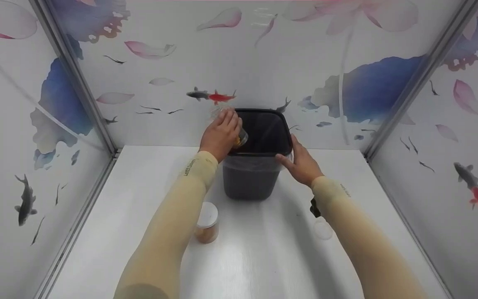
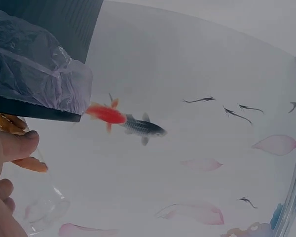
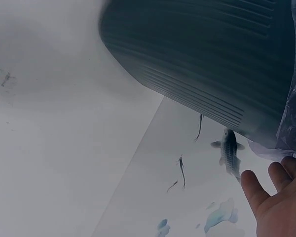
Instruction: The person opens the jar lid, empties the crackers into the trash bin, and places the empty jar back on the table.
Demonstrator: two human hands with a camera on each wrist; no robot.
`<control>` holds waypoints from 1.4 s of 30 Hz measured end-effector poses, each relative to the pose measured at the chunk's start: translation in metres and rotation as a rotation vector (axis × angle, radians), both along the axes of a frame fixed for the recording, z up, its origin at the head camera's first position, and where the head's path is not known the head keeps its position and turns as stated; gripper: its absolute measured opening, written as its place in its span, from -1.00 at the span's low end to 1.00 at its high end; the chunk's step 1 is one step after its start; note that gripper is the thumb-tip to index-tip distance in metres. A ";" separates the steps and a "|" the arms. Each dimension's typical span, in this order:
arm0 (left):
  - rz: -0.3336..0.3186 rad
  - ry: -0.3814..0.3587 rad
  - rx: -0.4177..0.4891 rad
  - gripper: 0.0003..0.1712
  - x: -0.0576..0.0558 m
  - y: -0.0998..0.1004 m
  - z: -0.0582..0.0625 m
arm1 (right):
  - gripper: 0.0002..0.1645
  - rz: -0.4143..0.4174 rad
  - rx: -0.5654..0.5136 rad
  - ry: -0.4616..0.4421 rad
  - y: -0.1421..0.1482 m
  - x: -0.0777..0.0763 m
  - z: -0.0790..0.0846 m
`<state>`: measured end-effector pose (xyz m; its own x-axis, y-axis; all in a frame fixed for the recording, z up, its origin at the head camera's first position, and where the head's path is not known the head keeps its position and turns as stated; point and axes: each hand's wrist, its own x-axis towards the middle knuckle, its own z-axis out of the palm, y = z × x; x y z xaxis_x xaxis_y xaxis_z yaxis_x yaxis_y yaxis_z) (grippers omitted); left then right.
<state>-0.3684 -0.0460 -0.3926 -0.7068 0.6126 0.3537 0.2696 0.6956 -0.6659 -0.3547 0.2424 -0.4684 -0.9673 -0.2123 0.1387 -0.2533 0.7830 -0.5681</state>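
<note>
My left hand (image 1: 221, 135) grips a clear plastic jar (image 2: 47, 200) tilted over the left rim of a dark trash bin (image 1: 249, 182). Orange-brown pieces (image 2: 30, 164) show inside the jar, close to the rim in the left wrist view. A clear bag (image 1: 255, 163) lines the bin and folds down outside under its black rim. My right hand (image 1: 303, 166) rests at the bin's right side, thumb near the front corner and fingers extended along the rim. Its fingers (image 3: 254, 190) lie beside the bag in the right wrist view.
A second jar (image 1: 207, 226) with a white lid and light brown contents stands left in front of the bin, partly behind my left forearm. A clear round lid (image 1: 323, 229) lies near my right forearm. Printed panels (image 1: 160, 120) enclose the white table (image 1: 255, 257) at back and sides.
</note>
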 end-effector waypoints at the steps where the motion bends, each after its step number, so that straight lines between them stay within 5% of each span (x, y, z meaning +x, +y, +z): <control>1: 0.006 -0.003 -0.022 -0.49 0.000 0.000 0.000 | 0.22 0.002 0.001 0.001 0.000 0.000 0.000; 7: 0.041 -0.048 -0.085 -0.49 0.001 0.000 0.003 | 0.21 0.016 0.000 0.006 -0.001 0.000 0.001; 19: 0.002 -0.036 0.023 -0.54 -0.001 -0.001 0.002 | 0.22 0.002 0.001 0.000 -0.001 -0.002 0.000; 30: -0.012 -0.051 0.746 -0.25 0.008 -0.005 0.001 | 0.21 0.007 -0.003 0.002 -0.001 -0.002 0.000; 36: -0.163 -0.046 1.069 -0.15 0.029 0.005 -0.004 | 0.20 0.009 0.005 0.020 0.000 -0.002 0.000; 42: -0.359 0.005 1.238 -0.12 0.056 0.020 -0.025 | 0.22 0.007 0.007 0.019 0.001 -0.002 0.000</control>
